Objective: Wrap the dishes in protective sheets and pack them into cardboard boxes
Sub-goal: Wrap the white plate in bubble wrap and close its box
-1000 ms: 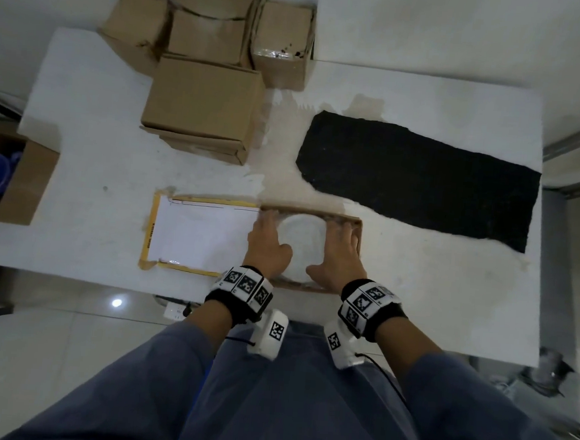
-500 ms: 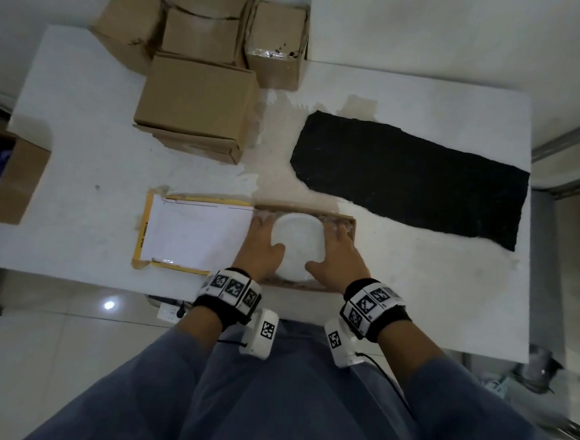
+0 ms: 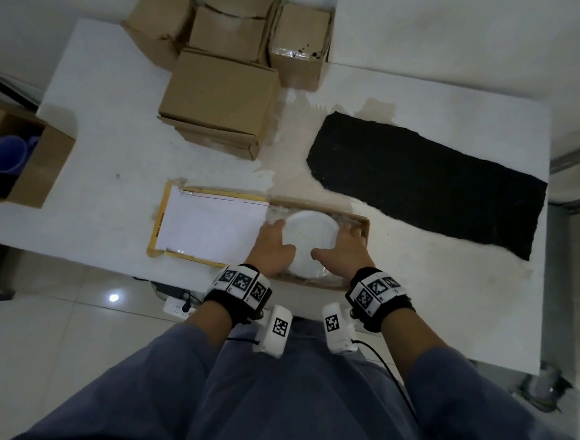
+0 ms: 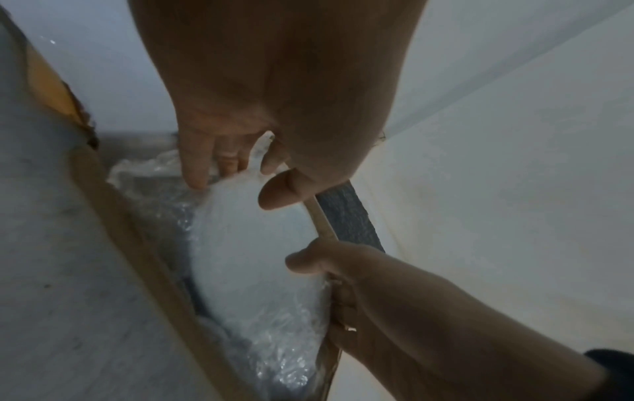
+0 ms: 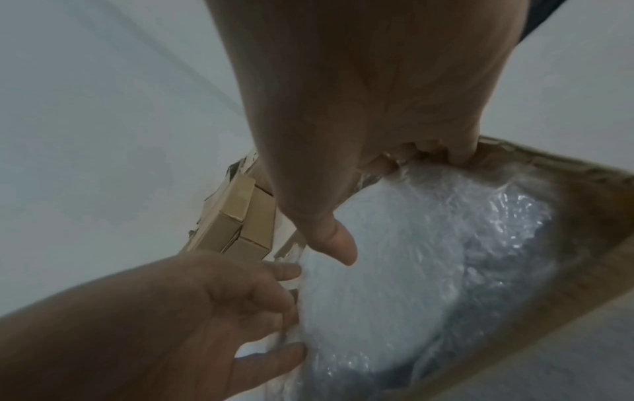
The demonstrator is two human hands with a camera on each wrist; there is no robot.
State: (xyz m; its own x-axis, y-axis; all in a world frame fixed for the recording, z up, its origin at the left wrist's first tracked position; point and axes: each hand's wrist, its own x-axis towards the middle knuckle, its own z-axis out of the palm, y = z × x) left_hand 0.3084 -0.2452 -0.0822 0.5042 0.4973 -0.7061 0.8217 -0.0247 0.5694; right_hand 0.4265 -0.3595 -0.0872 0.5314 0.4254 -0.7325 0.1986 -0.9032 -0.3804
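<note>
We hold the wrapped plate point(image 3: 309, 241) inside the open box point(image 3: 362, 225) at the near table edge; left hand point(image 3: 273, 248) and right hand point(image 3: 343, 254) grip opposite sides, probably to seat it flat.

Left hand point(image 3: 272, 249) and right hand point(image 3: 346, 254) cover both side edges of the wrapped plate point(image 3: 309, 241); fingertips go down out of sight beside it. Open box point(image 3: 362, 225) near wall hidden behind the wrists. Brown box point(image 3: 28, 167) cut by left edge, blue cup point(image 3: 6, 153) inside partly hidden. Printing on the yellow flap point(image 3: 158, 224) too small to read.
</note>
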